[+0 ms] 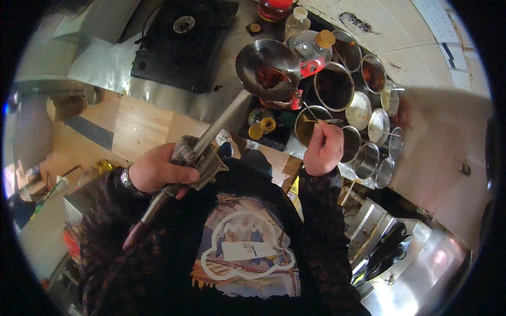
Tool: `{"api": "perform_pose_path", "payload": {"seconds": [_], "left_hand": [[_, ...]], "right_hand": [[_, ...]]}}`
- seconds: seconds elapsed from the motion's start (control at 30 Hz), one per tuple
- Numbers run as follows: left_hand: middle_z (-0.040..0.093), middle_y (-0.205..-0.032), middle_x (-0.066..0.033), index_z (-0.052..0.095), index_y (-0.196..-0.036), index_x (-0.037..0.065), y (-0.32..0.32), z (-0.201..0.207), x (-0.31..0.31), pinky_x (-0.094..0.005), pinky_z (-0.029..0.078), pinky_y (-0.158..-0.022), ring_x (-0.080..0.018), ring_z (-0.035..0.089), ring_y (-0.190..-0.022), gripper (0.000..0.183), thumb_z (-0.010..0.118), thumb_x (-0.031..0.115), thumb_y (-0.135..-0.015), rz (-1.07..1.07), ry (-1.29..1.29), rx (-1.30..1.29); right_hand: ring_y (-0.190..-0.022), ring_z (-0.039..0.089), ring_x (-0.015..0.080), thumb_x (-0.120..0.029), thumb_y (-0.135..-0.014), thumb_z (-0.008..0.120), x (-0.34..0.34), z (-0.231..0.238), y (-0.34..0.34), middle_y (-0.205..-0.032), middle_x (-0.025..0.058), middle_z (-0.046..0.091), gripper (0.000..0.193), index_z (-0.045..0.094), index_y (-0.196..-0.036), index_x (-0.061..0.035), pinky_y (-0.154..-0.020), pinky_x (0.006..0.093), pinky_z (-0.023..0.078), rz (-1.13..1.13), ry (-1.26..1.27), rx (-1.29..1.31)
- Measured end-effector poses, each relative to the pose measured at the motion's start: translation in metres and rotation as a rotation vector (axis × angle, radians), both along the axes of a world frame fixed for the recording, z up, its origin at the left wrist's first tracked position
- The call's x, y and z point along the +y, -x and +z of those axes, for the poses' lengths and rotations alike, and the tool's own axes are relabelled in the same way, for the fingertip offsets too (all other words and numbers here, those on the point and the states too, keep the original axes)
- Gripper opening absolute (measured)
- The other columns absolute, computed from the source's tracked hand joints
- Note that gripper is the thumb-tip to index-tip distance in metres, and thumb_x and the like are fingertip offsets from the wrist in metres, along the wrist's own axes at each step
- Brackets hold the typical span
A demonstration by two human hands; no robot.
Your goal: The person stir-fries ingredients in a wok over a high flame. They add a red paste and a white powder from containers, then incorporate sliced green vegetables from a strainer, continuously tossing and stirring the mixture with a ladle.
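At nine o'clock, left hand [158, 171] clasps ladle [224, 118] through cloth [212, 167], likely against heat.
At three, right hand [324, 150] pinches slim handle [311, 112].

Left hand [157, 169] curled firmly, thumb [185, 174] extended; right hand [325, 149] slightly farther forward, fingers [319, 132] pinched together.
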State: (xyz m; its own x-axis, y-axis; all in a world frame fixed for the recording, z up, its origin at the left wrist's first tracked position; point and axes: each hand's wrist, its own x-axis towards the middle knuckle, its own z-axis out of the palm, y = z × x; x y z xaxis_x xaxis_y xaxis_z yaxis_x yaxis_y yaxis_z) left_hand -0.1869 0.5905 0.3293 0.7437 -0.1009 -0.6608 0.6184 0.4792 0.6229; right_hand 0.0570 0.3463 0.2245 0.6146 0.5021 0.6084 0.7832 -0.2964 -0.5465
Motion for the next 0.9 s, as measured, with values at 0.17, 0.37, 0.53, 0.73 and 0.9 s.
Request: {"api": "perform_pose_path", "payload": {"seconds": [0.17,0.37,0.53,0.73,0.9], "left_hand": [[0.060,-0.081,-0.0075,0.056,-0.110,-0.005,0.002,-0.002,-0.002,-0.0249,0.048,-0.053,-0.0136,0.058,-0.058,0.041,0.074,0.024,-0.087,0.012,0.046,-0.053],[0.064,-0.085,-0.0105,0.057,-0.115,-0.006,0.006,-0.005,-0.004,-0.0252,0.048,-0.050,-0.0143,0.059,-0.057,0.054,0.077,0.030,-0.081,0.050,0.063,-0.032],[0.061,-0.083,-0.0083,0.056,-0.109,-0.004,0.004,-0.005,0.001,-0.0264,0.049,-0.053,-0.0142,0.059,-0.059,0.035,0.072,0.019,-0.087,0.020,0.057,-0.012],[0.062,-0.087,-0.0093,0.054,-0.118,-0.004,0.005,-0.005,0.005,-0.0265,0.050,-0.055,-0.0152,0.060,-0.062,0.045,0.073,0.018,-0.084,0.062,-0.009,0.081],[0.065,-0.092,-0.0094,0.049,-0.131,-0.003,0.014,-0.024,0.014,-0.0248,0.050,-0.059,-0.0160,0.063,-0.071,0.077,0.083,0.022,-0.068,0.147,-0.079,0.168]], "right_hand": [[-0.079,0.063,0.0311,0.007,-0.083,0.067,-0.006,0.002,-0.003,-0.089,0.0146,0.066,0.019,0.066,-0.101,-0.0007,-0.070,0.0370,0.052,-0.033,-0.050,-0.092],[-0.077,0.062,0.0314,0.007,-0.085,0.066,-0.004,-0.001,-0.009,-0.088,0.0156,0.065,0.016,0.065,-0.099,-0.0008,-0.069,0.0362,0.051,-0.020,-0.034,0.011],[-0.075,0.061,0.0286,0.006,-0.087,0.065,0.000,0.002,-0.010,-0.086,0.0146,0.063,0.012,0.065,-0.098,0.0001,-0.067,0.0355,0.050,0.008,0.038,-0.021],[-0.076,0.058,0.0214,0.005,-0.087,0.066,-0.005,0.029,-0.024,-0.088,0.0113,0.063,0.013,0.066,-0.099,-0.0008,-0.070,0.0311,0.048,0.019,-0.077,0.157],[-0.071,0.060,0.0236,0.008,-0.082,0.069,-0.026,0.062,-0.054,-0.087,0.0123,0.063,0.022,0.068,-0.101,-0.0012,-0.063,0.0306,0.048,0.091,0.268,0.151]]}}
